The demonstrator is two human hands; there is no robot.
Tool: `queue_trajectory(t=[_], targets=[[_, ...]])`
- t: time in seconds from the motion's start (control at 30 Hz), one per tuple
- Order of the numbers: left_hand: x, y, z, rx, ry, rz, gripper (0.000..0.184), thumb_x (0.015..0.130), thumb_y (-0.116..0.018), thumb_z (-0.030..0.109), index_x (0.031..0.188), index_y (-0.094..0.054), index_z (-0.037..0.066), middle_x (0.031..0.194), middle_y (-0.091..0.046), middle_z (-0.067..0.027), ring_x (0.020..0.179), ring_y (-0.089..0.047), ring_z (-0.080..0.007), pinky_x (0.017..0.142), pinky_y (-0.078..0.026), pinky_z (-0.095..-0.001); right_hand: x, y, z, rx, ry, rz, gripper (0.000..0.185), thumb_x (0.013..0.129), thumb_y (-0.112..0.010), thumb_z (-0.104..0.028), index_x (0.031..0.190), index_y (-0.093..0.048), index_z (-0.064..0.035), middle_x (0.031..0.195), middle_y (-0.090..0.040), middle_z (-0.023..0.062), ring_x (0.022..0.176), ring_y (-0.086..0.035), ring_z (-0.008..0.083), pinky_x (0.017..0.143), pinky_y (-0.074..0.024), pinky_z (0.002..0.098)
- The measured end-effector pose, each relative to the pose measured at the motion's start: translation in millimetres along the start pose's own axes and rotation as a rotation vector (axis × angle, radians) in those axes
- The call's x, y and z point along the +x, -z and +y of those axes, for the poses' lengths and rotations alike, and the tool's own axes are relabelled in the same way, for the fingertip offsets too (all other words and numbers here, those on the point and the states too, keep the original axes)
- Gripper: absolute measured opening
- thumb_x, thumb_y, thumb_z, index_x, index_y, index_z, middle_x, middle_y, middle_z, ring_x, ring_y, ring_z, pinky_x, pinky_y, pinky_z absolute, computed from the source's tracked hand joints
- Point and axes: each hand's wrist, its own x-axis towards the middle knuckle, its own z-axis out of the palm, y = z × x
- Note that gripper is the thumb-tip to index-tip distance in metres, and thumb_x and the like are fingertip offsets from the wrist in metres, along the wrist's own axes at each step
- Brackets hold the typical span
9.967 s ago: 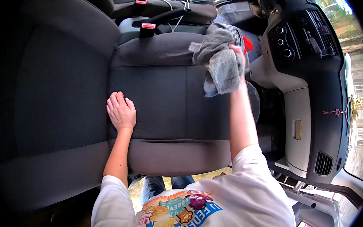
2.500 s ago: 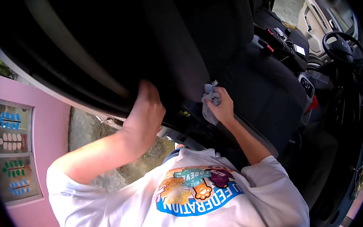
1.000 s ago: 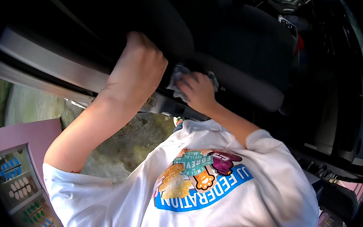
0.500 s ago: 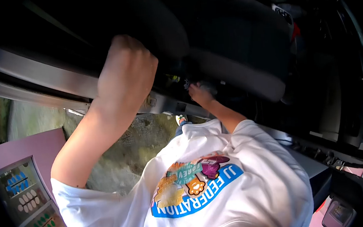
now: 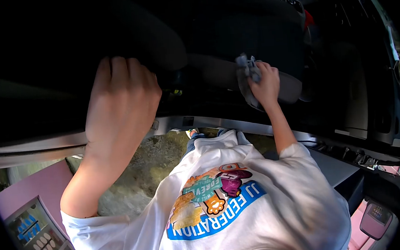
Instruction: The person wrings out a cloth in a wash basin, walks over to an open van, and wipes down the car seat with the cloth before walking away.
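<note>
My right hand [image 5: 268, 84] is closed around a crumpled grey cloth [image 5: 247, 76], which hangs down in front of the dark car seat [image 5: 249, 32]. Whether the cloth touches the seat, I cannot tell. On the left, my left hand [image 5: 124, 100] is raised toward the dark upper part of the car's doorway. Its fingers are bent and pressed together, with the back of the hand facing me. Whatever lies under those fingertips is lost in shadow.
A metallic door sill [image 5: 209, 121] runs across below the seat. At right are the open door [image 5: 333, 173] and a side mirror [image 5: 375, 218]. A red item [image 5: 309, 20] lies beyond the seat. A pink panel [image 5: 40, 187] with a display of coloured pieces stands lower left.
My right hand has come up and to the right from the low dark area by the sill, bringing the cloth into clearer view. My left hand appears slightly lower and farther left.
</note>
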Motion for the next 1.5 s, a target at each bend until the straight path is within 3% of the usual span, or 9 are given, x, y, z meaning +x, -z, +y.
queue_trajectory(t=[0.07,0.23,0.4,0.53,0.87,1.07,1.2,1.33,1.5], targets=[[4,1,1,-0.034,0.01,0.064,0.012,0.077,-0.066,0.016,0.069,-0.065,0.008,0.076,-0.059,-0.0065,0.084,-0.062,-0.0236,0.092,-0.053,-0.0346,27,-43,0,-0.02,-0.187,-0.21,0.051,0.073,-0.079,-0.018,0.123,-0.07,-0.0111,0.114,-0.069,0.0115,0.105,-0.062,0.0352,0.091,-0.0529,0.0459],[11,5,5,-0.219,0.044,0.177,0.009,0.072,-0.067,0.014,0.073,-0.063,0.006,0.082,-0.062,-0.0079,0.091,-0.066,-0.0241,0.086,-0.056,-0.0351,83,-127,-102,0.041,0.111,-0.46,0.049,0.077,-0.079,-0.028,0.124,-0.07,-0.014,0.118,-0.068,0.0101,0.11,-0.063,0.0343,0.093,-0.0555,0.0468],[0,14,-1,-0.28,0.081,0.158,0.009,0.078,-0.067,0.013,0.079,-0.065,0.004,0.088,-0.067,-0.0085,0.09,-0.068,-0.0234,0.08,-0.057,-0.0326,84,-73,-46,0.117,0.094,-0.678,0.053,0.076,-0.078,-0.028,0.125,-0.069,-0.0084,0.12,-0.069,0.0122,0.113,-0.063,0.0333,0.096,-0.0543,0.0454],[4,12,0,-0.282,0.08,0.202,0.008,0.082,-0.065,0.012,0.08,-0.065,0.005,0.09,-0.069,-0.0087,0.09,-0.069,-0.0227,0.077,-0.056,-0.0329,48,-20,51,0.043,-0.02,-0.506,0.05,0.076,-0.077,-0.024,0.122,-0.07,-0.0056,0.117,-0.069,0.0141,0.112,-0.064,0.0343,0.096,-0.0536,0.045],[12,17,1,-0.226,0.088,0.119,0.027,0.096,-0.053,0.023,0.087,-0.066,0.001,0.094,-0.07,-0.0103,0.092,-0.071,-0.0241,0.075,-0.055,-0.0333,122,-130,-55,0.034,0.182,-0.318,0.044,0.069,-0.08,-0.02,0.112,-0.073,-0.0157,0.11,-0.066,0.0076,0.108,-0.06,0.0331,0.09,-0.051,0.0449],[20,20,5,-0.208,0.158,0.101,0.029,0.1,-0.05,0.021,0.091,-0.067,-0.001,0.093,-0.07,-0.0125,0.088,-0.072,-0.0267,0.071,-0.055,-0.0338,85,-29,74,-0.202,0.085,-0.222,0.043,0.06,-0.079,-0.009,0.103,-0.072,-0.0153,0.106,-0.065,0.0057,0.104,-0.059,0.0298,0.081,-0.0492,0.043],[46,8,46,-1.179,0.412,0.41,0.029,0.098,-0.051,0.016,0.087,-0.069,-0.002,0.088,-0.073,-0.0158,0.083,-0.072,-0.0294,0.073,-0.056,-0.0389,74,34,163,-0.438,-0.076,0.0,0.046,0.059,-0.082,-0.01,0.103,-0.069,-0.0156,0.109,-0.064,0.0042,0.103,-0.059,0.0305,0.082,-0.0489,0.0434],[148,-79,155,-1.889,0.729,0.09,0.01,0.093,-0.061,-0.002,0.098,-0.069,0.0,0.101,-0.069,-0.01,0.087,-0.068,-0.0225,0.077,-0.053,-0.03,152,-18,201,-0.569,-0.349,0.299,0.043,0.064,-0.084,-0.021,0.105,-0.069,-0.0194,0.112,-0.064,0.001,0.105,-0.059,0.029,0.085,-0.0506,0.045],[252,-229,244,-1.308,0.707,0.094,0.012,0.089,-0.063,0.014,0.1,-0.066,0.009,0.104,-0.061,-0.0105,0.102,-0.059,-0.0309,0.09,-0.048,-0.0434,219,-78,151,-0.406,-0.173,0.259,0.039,0.066,-0.083,-0.018,0.103,-0.069,-0.0181,0.107,-0.063,0.0049,0.1,-0.059,0.0318,0.083,-0.0496,0.0453]])
